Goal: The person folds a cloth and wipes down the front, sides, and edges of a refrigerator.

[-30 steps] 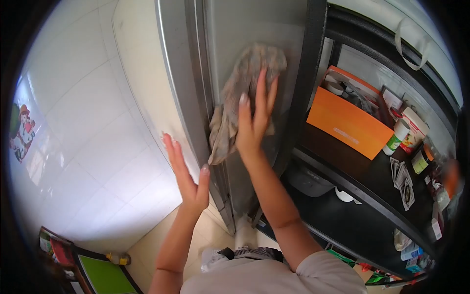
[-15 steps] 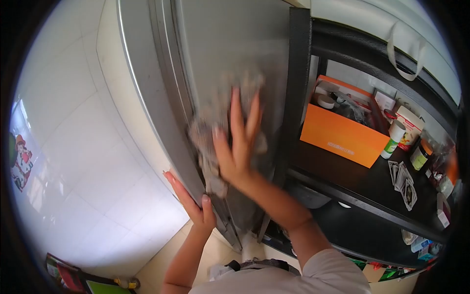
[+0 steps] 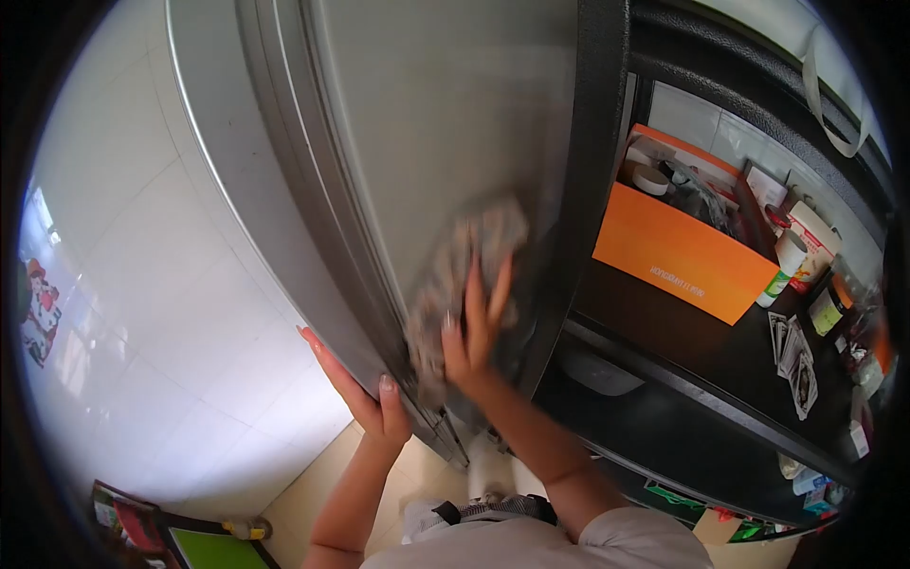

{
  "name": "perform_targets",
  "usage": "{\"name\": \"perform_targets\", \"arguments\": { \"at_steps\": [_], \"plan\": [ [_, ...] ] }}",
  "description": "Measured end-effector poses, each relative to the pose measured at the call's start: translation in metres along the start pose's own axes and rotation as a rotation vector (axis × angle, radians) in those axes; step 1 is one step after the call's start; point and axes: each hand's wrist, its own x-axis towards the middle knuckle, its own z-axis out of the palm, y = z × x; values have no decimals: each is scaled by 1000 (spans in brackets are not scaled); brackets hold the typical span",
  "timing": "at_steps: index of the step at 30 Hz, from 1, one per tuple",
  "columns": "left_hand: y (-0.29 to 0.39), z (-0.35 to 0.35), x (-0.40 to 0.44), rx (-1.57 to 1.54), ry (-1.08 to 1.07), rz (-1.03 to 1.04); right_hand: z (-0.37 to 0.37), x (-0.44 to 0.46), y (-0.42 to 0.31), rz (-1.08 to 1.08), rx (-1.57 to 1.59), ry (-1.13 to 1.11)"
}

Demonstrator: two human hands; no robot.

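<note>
My right hand [image 3: 476, 332] presses a crumpled, patterned beige cloth [image 3: 444, 275] flat against the grey metal door panel [image 3: 427, 114], low on its surface. Its fingers are spread over the cloth, and the cloth's edges are slightly blurred. Around the near edge [image 3: 256, 180] of the door rests my left hand [image 3: 372, 403], thumb on one side and fingers on the other, gripping it.
A black shelf unit [image 3: 599, 123] stands right beside the door. It holds an orange box [image 3: 678, 251] of odds and ends, a white-green bottle [image 3: 785, 266], a jar [image 3: 830, 305] and fanned cards [image 3: 798, 365]. White tiled wall [image 3: 161, 313] fills the left.
My left hand has come from beside the door edge to grip it. My right hand has slid the cloth down the panel. The view has shifted, with more of the door edge showing.
</note>
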Motion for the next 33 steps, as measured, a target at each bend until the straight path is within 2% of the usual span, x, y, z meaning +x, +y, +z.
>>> {"name": "perform_targets", "arguments": {
  "at_steps": [3,6,8,10,11,14,16,17,22,25,27,29,30,33],
  "plan": [
    [4,-1,3,-1,-6,-15,0,-133,15,107,-54,-26],
    [0,3,4,-13,15,29,3,-109,-12,276,98,29],
    [2,-2,4,-13,7,53,0,-43,-31,259,135,13],
    [8,0,9,-24,14,73,-2,39,-36,117,-1,-13],
    [10,-1,11,-8,1,67,6,82,-36,38,-8,92],
    [15,-2,14,24,-20,54,15,198,-44,-188,42,170],
    [15,-2,14,24,-15,57,8,257,-65,-179,-7,138],
    [15,-2,13,26,-11,53,10,253,-63,-164,30,146],
    [11,-1,11,21,1,50,8,180,-34,-175,108,147],
    [13,-1,13,38,-13,64,-2,60,-4,42,-41,53],
    [12,-2,12,46,-3,56,-5,-46,11,233,37,8],
    [11,-1,10,41,4,54,-4,-141,17,298,-27,-33],
    [11,-1,10,35,5,58,-6,-149,6,319,-102,-69],
    [8,1,12,24,8,75,-4,-126,-1,260,-21,-36]
  ]
}}
